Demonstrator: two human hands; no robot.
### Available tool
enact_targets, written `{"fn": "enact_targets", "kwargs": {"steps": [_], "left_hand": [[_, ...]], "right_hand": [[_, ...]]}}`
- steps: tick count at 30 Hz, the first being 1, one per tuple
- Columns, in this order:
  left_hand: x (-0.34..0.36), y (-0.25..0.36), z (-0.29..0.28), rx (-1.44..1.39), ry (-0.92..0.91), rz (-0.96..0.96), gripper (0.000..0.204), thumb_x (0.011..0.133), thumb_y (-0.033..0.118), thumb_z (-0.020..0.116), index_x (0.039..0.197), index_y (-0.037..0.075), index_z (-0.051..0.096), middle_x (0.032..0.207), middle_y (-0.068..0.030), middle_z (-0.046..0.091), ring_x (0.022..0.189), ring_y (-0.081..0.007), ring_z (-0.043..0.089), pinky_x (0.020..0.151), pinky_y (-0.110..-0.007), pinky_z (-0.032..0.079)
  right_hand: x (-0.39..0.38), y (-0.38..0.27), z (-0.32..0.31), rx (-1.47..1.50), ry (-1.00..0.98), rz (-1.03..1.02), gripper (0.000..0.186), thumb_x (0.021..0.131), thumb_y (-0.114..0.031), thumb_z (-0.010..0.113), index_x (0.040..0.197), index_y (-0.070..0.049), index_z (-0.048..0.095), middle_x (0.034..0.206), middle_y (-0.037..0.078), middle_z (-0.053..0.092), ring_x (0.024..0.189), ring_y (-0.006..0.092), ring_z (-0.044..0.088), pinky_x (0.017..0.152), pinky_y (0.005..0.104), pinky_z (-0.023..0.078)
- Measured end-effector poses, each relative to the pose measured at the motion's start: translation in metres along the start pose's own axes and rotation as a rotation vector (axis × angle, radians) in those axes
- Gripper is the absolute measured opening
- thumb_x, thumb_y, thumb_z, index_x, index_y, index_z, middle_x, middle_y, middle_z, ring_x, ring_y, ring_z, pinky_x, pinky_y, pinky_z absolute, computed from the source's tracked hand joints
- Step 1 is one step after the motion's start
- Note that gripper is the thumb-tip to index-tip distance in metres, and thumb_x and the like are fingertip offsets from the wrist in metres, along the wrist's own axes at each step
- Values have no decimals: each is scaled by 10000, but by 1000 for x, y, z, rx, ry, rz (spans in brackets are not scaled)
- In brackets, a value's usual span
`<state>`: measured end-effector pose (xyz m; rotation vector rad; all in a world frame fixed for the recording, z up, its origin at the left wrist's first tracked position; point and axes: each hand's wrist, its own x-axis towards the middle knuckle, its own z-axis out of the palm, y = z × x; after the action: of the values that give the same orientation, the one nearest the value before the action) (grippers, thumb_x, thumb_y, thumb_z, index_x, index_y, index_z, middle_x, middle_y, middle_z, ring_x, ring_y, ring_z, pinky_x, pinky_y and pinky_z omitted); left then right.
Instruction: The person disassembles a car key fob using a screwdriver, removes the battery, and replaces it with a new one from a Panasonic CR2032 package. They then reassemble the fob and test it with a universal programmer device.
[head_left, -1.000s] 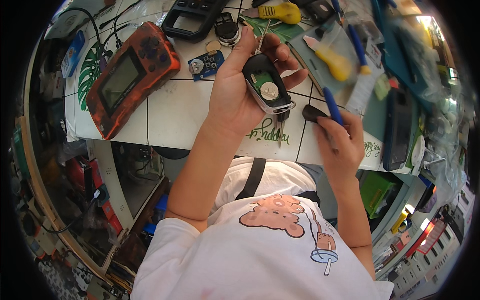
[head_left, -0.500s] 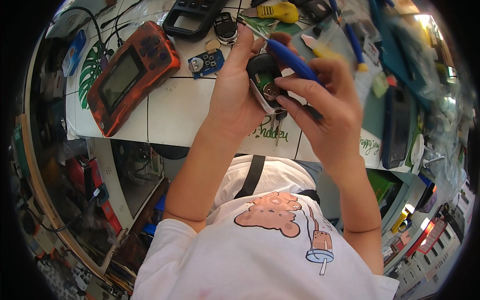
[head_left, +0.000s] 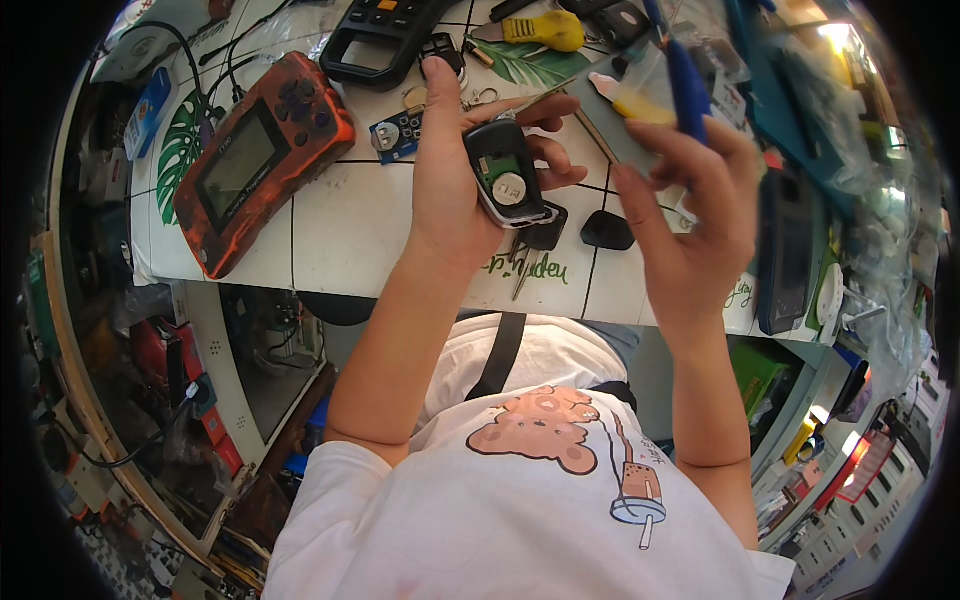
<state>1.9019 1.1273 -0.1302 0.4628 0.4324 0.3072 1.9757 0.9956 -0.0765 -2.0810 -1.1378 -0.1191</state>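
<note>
My left hand (head_left: 450, 180) holds a black key fob (head_left: 480, 150) whose casing shows a green board and a silver coin cell (head_left: 508, 187). To its right, my right hand (head_left: 700, 230) has a blurred blue-handled tool (head_left: 685, 90) between its bent fingers. A small black plastic piece (head_left: 607, 229) lies on the white tiled tabletop (head_left: 350, 235) between my hands. Another key (head_left: 545, 225) with a black head lies partly under the fob. A blue circuit board (head_left: 388, 145) lies just left of my left hand.
An orange-black handheld device (head_left: 255, 160) with cables occupies the left. A black device (head_left: 385, 30), yellow-handled tool (head_left: 545, 30) and small fob (head_left: 440, 52) lie at the back. A dark flat device (head_left: 780, 260) stands at the right edge, amid bags and tools.
My right hand came to the fob half a second ago and has since pulled back right with the tool. The black piece it carried now lies on the table. My left hand shifted slightly left.
</note>
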Motion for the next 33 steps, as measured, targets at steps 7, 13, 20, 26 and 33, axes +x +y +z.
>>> {"fn": "enact_targets", "kwargs": {"steps": [7,13,20,26,33], "left_hand": [[4,2,-10,-20,-66,-75,802,811,732,283,804,-20,562,736,-140,598,504,-182,588,524,-364,559],[6,4,-7,-96,-22,-59,660,875,627,318,761,18,546,728,-115,579,611,-194,578,548,-366,523],[13,-2,1,-348,4,13,575,929,535,293,788,29,528,741,-153,580,748,-256,591,723,-388,493],[16,-1,-2,-468,-11,-85,575,922,561,266,729,61,475,710,-147,558,699,-272,550,694,-403,473],[15,-4,-10,-468,-181,-87,573,944,533,208,872,27,467,792,-109,509,748,-233,509,771,-397,458]], "right_hand": [[14,11,23,175,-81,17,258,799,-19,615,1051,-65,636,978,83,532,813,175,544,669,248,442],[12,9,23,56,-71,-2,133,791,-33,635,919,-22,668,863,92,570,752,197,573,666,259,453],[-4,-2,29,163,29,-51,222,770,-26,662,992,-26,665,911,92,568,751,171,575,636,251,469],[-8,-3,23,123,9,19,319,706,-51,721,1018,-44,654,937,60,550,680,114,491,600,226,429],[-8,-9,27,84,-67,66,447,632,-133,783,1043,-53,624,905,39,546,676,119,478,600,237,411]]}}
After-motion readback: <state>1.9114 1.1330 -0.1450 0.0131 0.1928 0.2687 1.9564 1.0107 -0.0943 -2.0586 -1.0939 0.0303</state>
